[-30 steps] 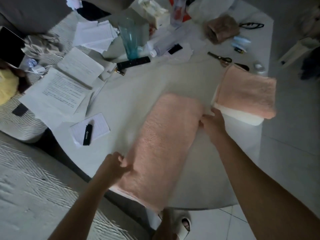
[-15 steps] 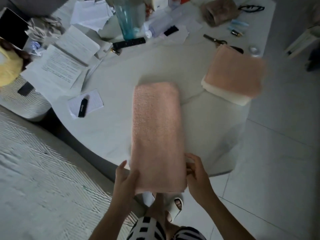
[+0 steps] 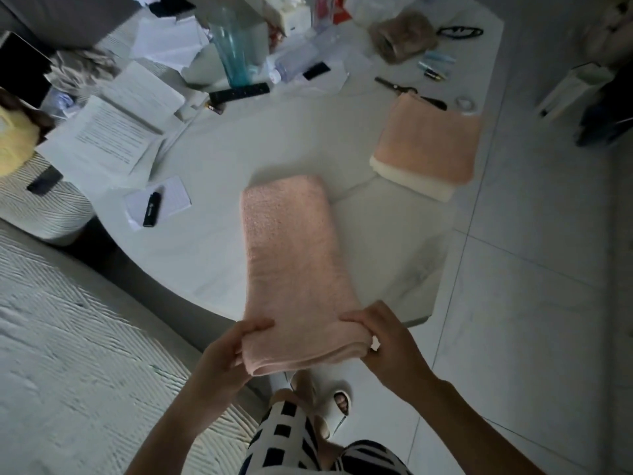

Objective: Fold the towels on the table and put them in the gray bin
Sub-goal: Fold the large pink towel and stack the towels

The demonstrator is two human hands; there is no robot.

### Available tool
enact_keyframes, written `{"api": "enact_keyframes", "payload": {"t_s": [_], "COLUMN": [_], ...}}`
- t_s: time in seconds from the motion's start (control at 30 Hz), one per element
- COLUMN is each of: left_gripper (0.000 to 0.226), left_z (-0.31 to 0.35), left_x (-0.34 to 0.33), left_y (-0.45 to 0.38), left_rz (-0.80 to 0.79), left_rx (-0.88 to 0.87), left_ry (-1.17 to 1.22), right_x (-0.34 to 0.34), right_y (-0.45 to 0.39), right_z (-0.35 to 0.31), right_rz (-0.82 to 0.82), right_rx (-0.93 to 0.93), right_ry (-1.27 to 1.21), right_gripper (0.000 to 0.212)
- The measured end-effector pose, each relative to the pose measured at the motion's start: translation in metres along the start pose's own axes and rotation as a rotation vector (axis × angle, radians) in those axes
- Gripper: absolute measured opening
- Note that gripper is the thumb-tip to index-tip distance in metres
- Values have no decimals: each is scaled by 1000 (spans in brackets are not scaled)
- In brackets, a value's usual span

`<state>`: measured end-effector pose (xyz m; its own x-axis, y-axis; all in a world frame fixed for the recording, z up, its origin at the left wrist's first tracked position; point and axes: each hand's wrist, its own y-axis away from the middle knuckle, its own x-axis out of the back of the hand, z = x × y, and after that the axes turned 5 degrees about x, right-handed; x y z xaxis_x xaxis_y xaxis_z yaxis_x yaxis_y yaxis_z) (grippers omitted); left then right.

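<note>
A long pink towel point(image 3: 291, 255), folded into a narrow strip, lies on the white table point(image 3: 205, 241) and hangs over its near edge. My left hand point(image 3: 227, 354) pinches the near left corner of the strip, my right hand point(image 3: 383, 337) grips the near right corner, and the near end is lifted off the table. A second pink towel point(image 3: 428, 142), folded square, rests on a folded white towel point(image 3: 411, 185) at the table's right side. No gray bin shows in the view.
Papers point(image 3: 109, 132), a notepad with a black stick point(image 3: 152, 209), a remote point(image 3: 239, 92), a blue-green glass point(image 3: 233, 46), scissors point(image 3: 397, 87) and a tape roll point(image 3: 466, 104) crowd the table's far half. A pale ribbed rug point(image 3: 68, 354) lies left; white floor tiles right.
The towel was turned from diagonal to lengthwise toward me. Both hands moved from its long sides to its near end, gripped the two corners and raised them.
</note>
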<state>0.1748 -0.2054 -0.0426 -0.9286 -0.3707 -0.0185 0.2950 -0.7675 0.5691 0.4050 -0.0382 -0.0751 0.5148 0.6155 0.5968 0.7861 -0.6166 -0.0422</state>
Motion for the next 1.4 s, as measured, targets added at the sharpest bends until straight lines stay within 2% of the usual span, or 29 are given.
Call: {"api": "enact_keyframes", "payload": {"t_s": [0.07,0.13,0.23,0.33,0.4,0.53,0.6,0.67,0.73,0.77,0.83,0.93,1.07,1.17,1.23,1.27,1.37,1.4], "left_gripper": [50,42,24,13,17,23,20,25,33,33,29,31,23,8,9,13,49,50], "left_z": [7,14,28,48,67,98,105,103,99,96,93,93,95,111,121,123,126,126], "left_x": [0,4,13,21,26,42,47,52,56,58,61,70,88,94,95,94,93,92], "left_y": [3,3,-11,-53,-90,-173,-210,-238,-253,-256,-256,-249,-247,-248,-252,-254,-260,-264], "left_rz": [96,153,267,469,532,570,584,582,551,525,446,288,213,198,131,85,-32,-46], "left_rx": [-45,-106,-182,-293,-318,-212,-133,-43,1,-15,-90,-116,-217,-475,-623,-630,-474,-471], "left_ry": [-175,-230,-340,-520,-496,-403,-338,-314,-404,-469,-550,-532,-670,-858,-932,-953,-1042,-1092], "right_x": [6,10,14,17,18,13,10,5,-2,-4,-7,-2,13,22,26,27,26,25], "right_y": [-7,-16,-41,-82,-118,-201,-241,-268,-281,-283,-281,-270,-267,-269,-270,-271,-280,-284], "right_z": [-8,-15,-21,-22,-23,-7,8,28,44,48,52,45,38,38,38,37,31,30], "right_rz": [2,29,103,143,175,338,369,332,259,228,192,84,-24,-55,-59,-49,-64,-105], "right_rx": [41,79,76,-19,-160,-332,-433,-541,-631,-646,-571,-340,-196,-137,-88,-48,107,138], "right_ry": [18,7,-89,-196,-263,-204,-153,-107,-66,-38,19,75,181,221,268,297,353,353], "right_gripper": [37,43,40,29,27,38,41,36,23,25,35,50,30,23,26,28,22,20]}}
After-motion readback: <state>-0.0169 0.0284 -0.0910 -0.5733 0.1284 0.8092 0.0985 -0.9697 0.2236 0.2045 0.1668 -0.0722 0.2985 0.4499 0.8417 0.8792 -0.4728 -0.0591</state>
